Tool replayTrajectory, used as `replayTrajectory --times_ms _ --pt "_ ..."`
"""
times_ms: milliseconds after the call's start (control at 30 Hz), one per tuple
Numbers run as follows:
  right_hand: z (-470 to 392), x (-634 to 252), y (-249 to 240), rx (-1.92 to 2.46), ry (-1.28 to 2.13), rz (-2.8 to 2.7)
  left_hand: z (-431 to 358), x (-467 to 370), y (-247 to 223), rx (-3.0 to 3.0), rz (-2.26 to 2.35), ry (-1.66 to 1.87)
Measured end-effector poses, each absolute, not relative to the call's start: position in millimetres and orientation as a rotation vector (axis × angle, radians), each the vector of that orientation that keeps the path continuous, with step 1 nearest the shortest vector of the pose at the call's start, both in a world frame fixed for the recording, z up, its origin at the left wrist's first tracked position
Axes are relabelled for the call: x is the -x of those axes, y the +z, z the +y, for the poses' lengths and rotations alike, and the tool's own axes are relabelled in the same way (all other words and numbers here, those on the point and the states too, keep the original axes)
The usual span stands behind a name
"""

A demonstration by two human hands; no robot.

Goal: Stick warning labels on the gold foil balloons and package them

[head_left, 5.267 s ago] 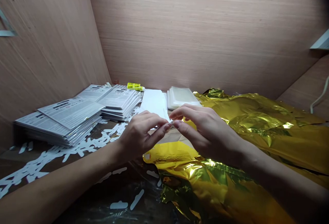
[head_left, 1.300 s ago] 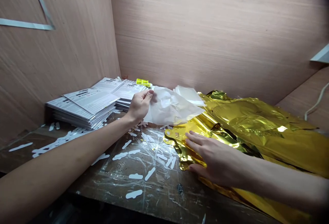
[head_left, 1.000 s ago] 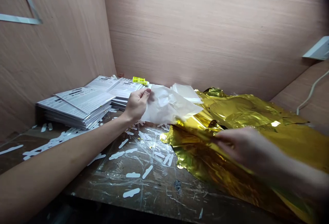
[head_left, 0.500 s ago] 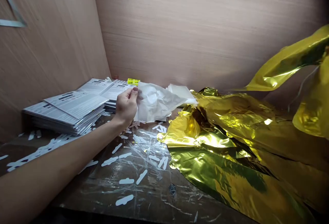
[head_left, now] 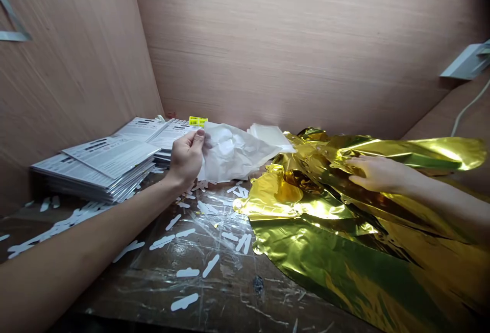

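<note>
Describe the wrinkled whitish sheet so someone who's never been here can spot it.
Start at the heap of shiny gold foil covering the right side of the table. To its left, near the middle, the left hand holds the sheet by its left edge. It is whitish, cloudy and wrinkled, unlike the flat pale stack just behind it or the printed cards at left.

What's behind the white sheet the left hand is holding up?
Beyond the upper right edge of the white sheet, part of a pale stack shows. Whatever else sits directly behind is covered, so I can't tell what's there.
</note>
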State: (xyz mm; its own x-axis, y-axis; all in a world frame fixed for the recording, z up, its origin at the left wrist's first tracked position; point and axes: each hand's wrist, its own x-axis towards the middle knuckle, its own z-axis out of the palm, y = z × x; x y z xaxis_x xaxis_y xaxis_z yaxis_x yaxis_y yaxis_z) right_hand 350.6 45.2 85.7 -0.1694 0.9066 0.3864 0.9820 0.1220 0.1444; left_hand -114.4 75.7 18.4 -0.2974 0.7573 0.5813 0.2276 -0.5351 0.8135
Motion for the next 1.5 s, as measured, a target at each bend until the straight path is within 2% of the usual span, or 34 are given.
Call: replayTrajectory --times_ms 133,267,367,467,633,933,1200,1500 --pt "-27 -283 65 1.625 -0.465 -2.33 76 114 18 -1.577 1.208 1.886" --pt "-98 -204 41 1.303 0.095 -2.811 75 112 17 -1.558 1.217 1.888" --pt "-113 -182 29 1.302 0.295 -2.872 73 112 17 -1.542 1.217 1.886" --pt "-110 -183 20 1.166 0.264 -2.873 73 112 17 -1.54 1.224 1.9" --pt "-114 -180 6 0.829 -0.05 -2.704 74 113 18 -1.522 1.226 1.909" --pt "-56 -180 26 0.926 -0.358 -2.295 76 114 14 -1.493 1.25 1.915" --pt "-41 -165 11 0.928 -0.205 -2.486 75 110 22 -1.451 1.16 1.932" --pt "-53 -164 18 1.007 0.123 -2.598 88 146 95 -1.407 1.192 2.045"
